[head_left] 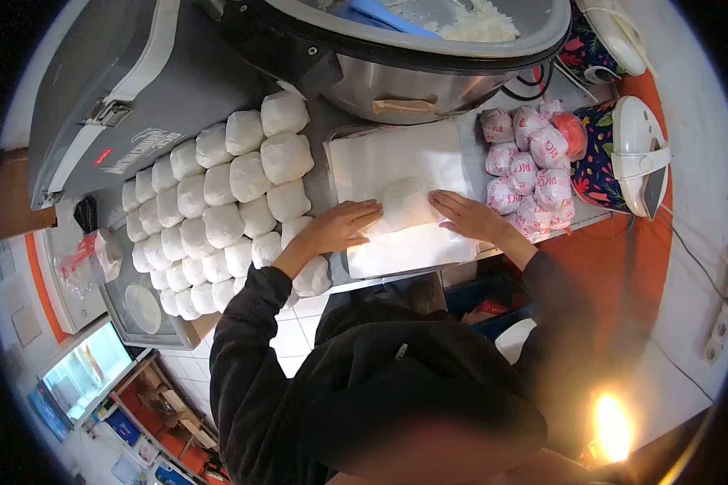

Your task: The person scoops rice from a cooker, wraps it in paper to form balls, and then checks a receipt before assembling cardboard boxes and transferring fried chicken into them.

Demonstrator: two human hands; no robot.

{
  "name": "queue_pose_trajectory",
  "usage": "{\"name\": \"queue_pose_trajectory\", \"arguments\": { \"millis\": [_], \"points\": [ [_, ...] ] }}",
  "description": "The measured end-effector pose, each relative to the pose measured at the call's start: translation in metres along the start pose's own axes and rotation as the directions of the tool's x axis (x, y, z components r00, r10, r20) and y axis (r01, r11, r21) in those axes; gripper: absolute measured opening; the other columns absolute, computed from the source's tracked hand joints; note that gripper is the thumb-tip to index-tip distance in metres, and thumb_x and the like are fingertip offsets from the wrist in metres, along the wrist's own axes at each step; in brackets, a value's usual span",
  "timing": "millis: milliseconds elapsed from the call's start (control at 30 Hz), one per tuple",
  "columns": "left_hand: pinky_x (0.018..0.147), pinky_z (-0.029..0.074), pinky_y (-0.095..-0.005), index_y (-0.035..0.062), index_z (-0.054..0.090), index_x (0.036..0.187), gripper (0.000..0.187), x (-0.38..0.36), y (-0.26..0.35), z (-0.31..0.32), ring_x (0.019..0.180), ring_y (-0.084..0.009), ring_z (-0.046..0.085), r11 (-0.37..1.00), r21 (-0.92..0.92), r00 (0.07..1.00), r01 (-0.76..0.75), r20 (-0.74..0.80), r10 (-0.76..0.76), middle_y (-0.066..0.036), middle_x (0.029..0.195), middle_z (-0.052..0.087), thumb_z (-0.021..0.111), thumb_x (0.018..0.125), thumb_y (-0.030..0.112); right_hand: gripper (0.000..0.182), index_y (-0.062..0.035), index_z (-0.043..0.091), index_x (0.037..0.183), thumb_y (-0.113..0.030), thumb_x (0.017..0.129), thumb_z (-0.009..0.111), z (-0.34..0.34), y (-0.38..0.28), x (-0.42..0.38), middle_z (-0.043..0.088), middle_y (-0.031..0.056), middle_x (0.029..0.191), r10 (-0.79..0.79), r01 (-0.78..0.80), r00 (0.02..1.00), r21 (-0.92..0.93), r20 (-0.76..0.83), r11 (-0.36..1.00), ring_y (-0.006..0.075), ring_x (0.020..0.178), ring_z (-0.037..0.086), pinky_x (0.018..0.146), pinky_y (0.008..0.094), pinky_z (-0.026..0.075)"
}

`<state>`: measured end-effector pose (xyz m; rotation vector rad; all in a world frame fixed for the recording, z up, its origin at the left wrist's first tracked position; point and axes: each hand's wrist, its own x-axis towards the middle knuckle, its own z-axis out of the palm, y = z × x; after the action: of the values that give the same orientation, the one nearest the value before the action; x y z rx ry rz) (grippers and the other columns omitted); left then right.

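A stack of white wrapping paper sheets (380,162) lies on the counter in front of me. On it, a sheet of wrapping paper (407,202) is folded over a rounded lump, whose contents are hidden. My left hand (349,222) is at the left side of this sheet, fingertips closed on its edge. My right hand (465,217) holds the right side, its fingers angled inward over the paper. Beside my left forearm stand rows of white paper-wrapped bundles (218,186). Right of the stack is a pile of bundles in red-printed wrappers (534,162).
Behind the stack is a large steel rice cooker (429,81) containing white rice (481,23) and a blue paddle (392,18), its lid (162,97) raised leftward. A floral-patterned appliance (615,158) stands right. A plastic bag (89,259) lies far left.
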<state>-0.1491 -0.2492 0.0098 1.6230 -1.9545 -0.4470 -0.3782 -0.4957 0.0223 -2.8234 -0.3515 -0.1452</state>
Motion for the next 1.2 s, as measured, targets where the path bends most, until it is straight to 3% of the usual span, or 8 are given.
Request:
{"name": "queue_pose_trajectory", "arguments": {
  "millis": [167,233,400,500,567,767,967,1200],
  "points": [
    [0.092,0.047,-0.0349,0.0035,0.064,0.108,0.028,0.013,-0.022,0.000,0.110,-0.0253,0.060,0.991,-0.122,0.996,0.062,0.069,-0.053,-0.009,0.113,0.066,0.064,0.086,0.022,0.026,0.0009,0.053,0.112,-0.009,0.089,0.053,0.006,0.016,0.013,0.059,0.0162,0.118,-0.116,0.106,0.977,0.062,0.177,0.992,0.0337,0.111,0.055,0.093,0.0383,0.047],
    [0.086,0.049,-0.0357,0.0036,0.064,0.104,0.023,0.033,-0.012,-0.014,0.094,-0.0297,0.065,0.788,-0.414,0.888,0.456,0.148,-0.436,-0.011,0.097,0.069,0.062,0.088,0.020,0.021,-0.0014,0.052,0.107,-0.004,0.086,0.052,-0.008,0.009,0.042,0.063,0.0213,0.104,0.458,-0.535,0.845,0.475,0.278,0.699,0.0404,0.098,0.061,0.084,0.0431,0.050],
    [0.077,0.050,-0.0372,0.0041,0.061,0.104,0.018,0.046,-0.005,0.008,0.086,-0.0325,0.064,0.708,-0.335,0.782,0.621,0.204,-0.589,-0.015,0.096,0.067,0.057,0.092,0.017,0.033,-0.0006,0.050,0.108,0.000,0.076,0.059,-0.008,0.016,0.070,0.063,0.0198,0.095,0.424,-0.598,0.792,0.421,0.438,0.682,0.0401,0.092,0.061,0.082,0.0463,0.048],
    [0.066,0.047,-0.0334,0.0030,0.059,0.100,0.014,0.035,0.003,0.037,0.068,-0.0239,0.061,0.948,-0.096,0.861,0.303,-0.399,-0.315,-0.008,0.078,0.063,0.058,0.091,0.015,0.034,-0.0006,0.050,0.105,0.001,0.074,0.062,0.003,0.003,0.051,0.060,0.0154,0.094,0.349,-0.305,0.935,0.366,-0.061,0.880,0.0351,0.090,0.059,0.081,0.0420,0.048],
    [0.068,0.044,-0.0258,0.0031,0.057,0.099,0.011,0.032,0.014,0.045,0.071,-0.0124,0.054,0.428,-0.827,0.724,0.364,-0.037,-0.689,-0.001,0.079,0.057,0.058,0.092,0.012,0.035,-0.0014,0.049,0.103,0.002,0.072,0.063,0.023,-0.013,0.029,0.057,0.0147,0.094,0.469,-0.393,0.883,0.546,0.000,0.740,0.0349,0.089,0.057,0.079,0.0400,0.047],
    [0.078,0.045,-0.0251,0.0024,0.055,0.098,0.008,0.067,0.016,0.068,0.083,-0.0096,0.053,0.035,-0.966,0.687,0.257,0.157,-0.710,-0.001,0.095,0.057,0.056,0.094,0.009,0.036,0.0003,0.049,0.095,0.007,0.065,0.068,0.052,-0.047,0.004,0.055,0.0133,0.090,0.537,-0.315,0.828,0.657,-0.162,0.685,0.0287,0.079,0.056,0.069,0.0340,0.047],
    [0.080,0.046,-0.0274,0.0018,0.056,0.104,0.017,0.076,0.037,0.045,0.089,-0.0162,0.058,0.566,-0.438,0.541,0.699,-0.194,-0.818,-0.008,0.096,0.059,0.058,0.093,0.015,0.037,0.0002,0.050,0.096,0.008,0.063,0.067,0.054,-0.052,0.006,0.054,0.0141,0.090,0.499,-0.297,0.833,0.567,-0.240,0.768,0.0300,0.077,0.055,0.065,0.0353,0.046],
    [0.087,0.047,-0.0333,-0.0068,0.052,0.120,0.055,0.037,0.077,0.060,0.096,-0.0306,0.060,0.723,-0.525,0.644,0.449,-0.371,-0.670,-0.020,0.106,0.062,0.069,0.085,0.032,0.033,-0.0009,0.052,0.097,0.005,0.067,0.065,0.022,-0.081,0.028,0.055,0.0152,0.089,0.591,-0.404,0.793,0.599,-0.147,0.691,0.0321,0.084,0.059,0.073,0.0372,0.049]
  ]
}}
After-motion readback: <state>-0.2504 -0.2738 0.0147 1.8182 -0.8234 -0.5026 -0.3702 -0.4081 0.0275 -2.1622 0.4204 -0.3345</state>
